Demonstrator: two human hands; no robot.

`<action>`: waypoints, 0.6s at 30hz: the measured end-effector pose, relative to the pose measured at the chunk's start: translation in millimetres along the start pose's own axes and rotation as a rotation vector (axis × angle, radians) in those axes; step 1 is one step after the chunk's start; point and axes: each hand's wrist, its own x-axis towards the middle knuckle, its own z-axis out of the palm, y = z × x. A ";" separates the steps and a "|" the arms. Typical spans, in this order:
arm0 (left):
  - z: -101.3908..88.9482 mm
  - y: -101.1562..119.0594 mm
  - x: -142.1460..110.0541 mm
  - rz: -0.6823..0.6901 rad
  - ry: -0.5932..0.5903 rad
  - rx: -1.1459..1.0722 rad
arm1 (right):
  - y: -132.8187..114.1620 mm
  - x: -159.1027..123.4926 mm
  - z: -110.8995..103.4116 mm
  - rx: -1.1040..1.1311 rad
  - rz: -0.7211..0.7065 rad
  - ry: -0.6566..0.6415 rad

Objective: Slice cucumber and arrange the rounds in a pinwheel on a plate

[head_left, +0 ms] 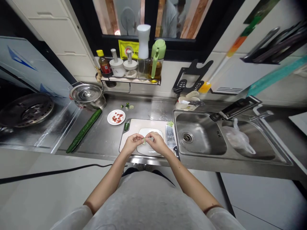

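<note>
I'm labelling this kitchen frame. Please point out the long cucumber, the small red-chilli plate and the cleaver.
Long dark-green cucumber [84, 130], head view, mid-length.
Small white plate of chopped red chilli [116, 117], head view, rim.
Broad steel cleaver [170, 136], head view, blade flat.

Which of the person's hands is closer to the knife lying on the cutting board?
The right hand. It sits just beside the knife, while the left hand is farther off, on the other side of the white plate.

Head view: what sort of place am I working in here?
A home kitchen, most likely: a steel sink set in the counter, a cutting board with a cleaver, and a condiment rack on the wall.
</note>
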 end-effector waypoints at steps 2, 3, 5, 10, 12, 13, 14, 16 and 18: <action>2.1 -0.1 0.4 0.024 0.052 0.035 | 1.4 -0.5 -1.9 0.002 0.005 0.007; 3.2 -0.4 0.6 0.025 0.084 0.045 | 1.6 -0.8 -3.4 -0.008 0.006 0.018; 5.7 -1.4 1.4 -0.021 0.114 0.024 | 1.3 -1.4 -7.3 -0.043 -0.004 0.045; 15.9 -2.5 5.2 -0.219 0.045 -0.168 | 1.5 -3.4 -15.7 -0.136 -0.072 0.056; 19.6 -1.4 7.3 -0.251 0.045 -0.221 | 3.0 -4.1 -17.1 -0.167 -0.095 0.046; 21.0 -0.6 8.4 -0.264 0.044 -0.239 | 3.9 -4.4 -17.4 -0.183 -0.102 0.042; 22.2 0.4 9.6 -0.276 0.043 -0.252 | 4.9 -4.6 -17.6 -0.196 -0.106 0.038; 24.1 2.2 12.0 -0.293 0.049 -0.270 | 6.6 -5.2 -17.6 -0.209 -0.102 0.035; 25.8 3.3 14.6 -0.294 0.068 -0.272 | 8.3 -5.6 -17.2 -0.200 -0.083 0.040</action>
